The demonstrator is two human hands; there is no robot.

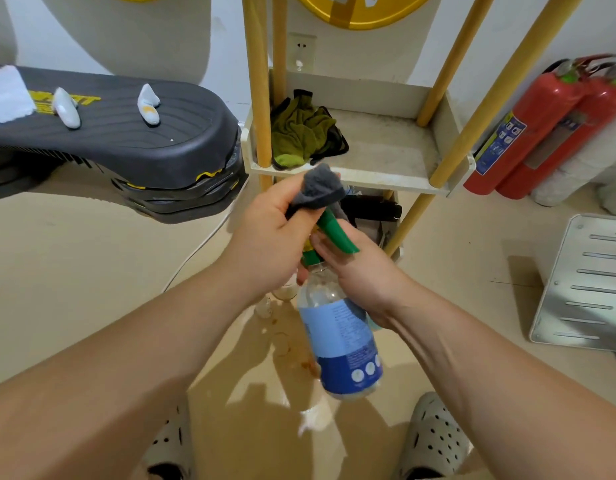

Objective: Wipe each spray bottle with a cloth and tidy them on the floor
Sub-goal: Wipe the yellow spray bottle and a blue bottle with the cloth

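your two bare forearms are reaching forward from the bottom corners, and below them your pale clogs are standing on the beige floor.

your right hand is wrapping its fingers round the neck and shoulder of the bottle, gripping it firmly. you are holding the bottle in the air over the floor between your feet and the rack, tilted, with its base toward you and its blue label facing up. its green trigger is sticking out just above your right fingers.

your left hand is clenching the grey cloth, bunching it over the top of the spray head, so the cloth is touching the bottle there.

under the bottle a brownish stain is showing on the floor.

beyond your hands, a green rag is lying crumpled on the rack's white tray, beside its yellow poles. to the left a stack of black boards is jutting in, with a white cable trailing below it. to the right two red extinguishers are leaning at the wall, and a slotted metal plate is lying near them.
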